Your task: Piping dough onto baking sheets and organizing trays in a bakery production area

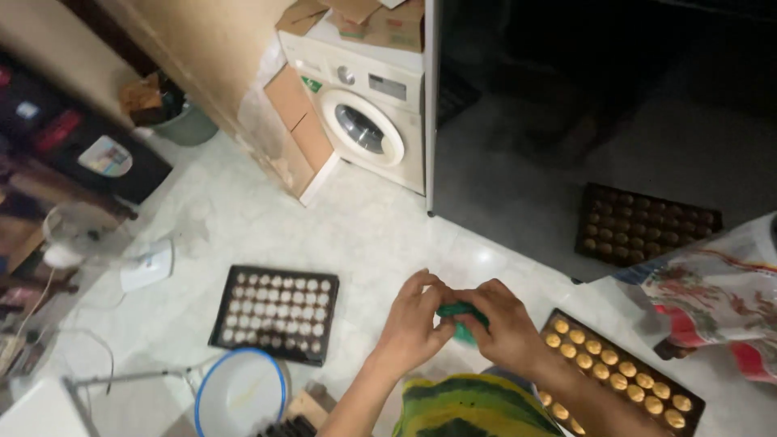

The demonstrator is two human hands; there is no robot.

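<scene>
Green and small, a crumpled cloth-like thing (463, 317) is pinched between both hands above the pale tiled floor (380, 235), the left hand (414, 320) curled around its near end and the right hand (503, 324) clenched over the rest, so I cannot tell exactly what it is. Just right of the hands lies a dark baking tray of golden-topped pastries (623, 374), a tray of pale unbaked ones (277, 311) sits on the floor to the left with a blue-rimmed white basin (240, 394) beside it, and a white washing machine (368, 105) stands beyond.
</scene>
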